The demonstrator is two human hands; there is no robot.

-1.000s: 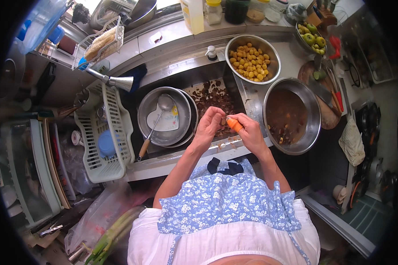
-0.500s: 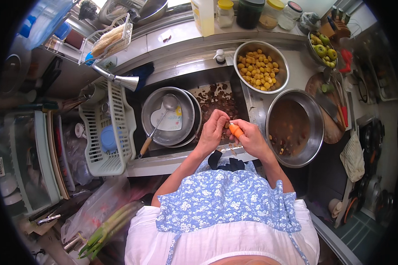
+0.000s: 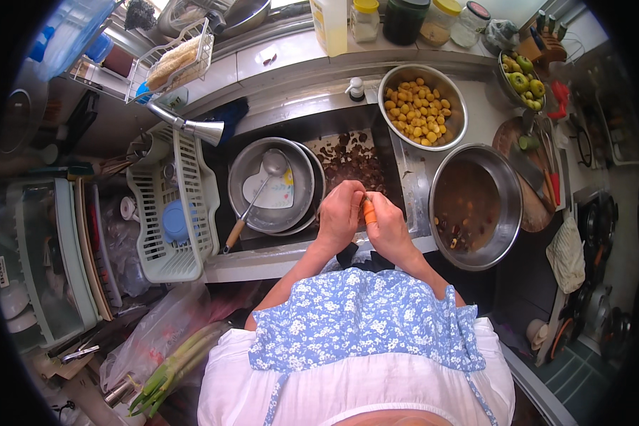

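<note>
Over the front edge of the sink, my left hand and my right hand meet fingertip to fingertip. A short orange-handled tool is gripped in my right hand; its working end is hidden between the fingers. My left fingers are pinched around something small that they cover. Beneath and beyond the hands, brown shell scraps lie scattered in the sink. To the right stands a steel bowl of murky brown water with several dark pieces in it. Behind it, another steel bowl holds many peeled yellow chestnuts.
Stacked steel pans sit in the sink's left side, with a wooden-handled ladle across them. A white dish rack stands further left, under the faucet. At the right are a round cutting board and a bowl of green fruit.
Both hands have drawn closer together, my right hand shifting slightly left and turning so the orange handle stands more upright. The view has shifted slightly.
</note>
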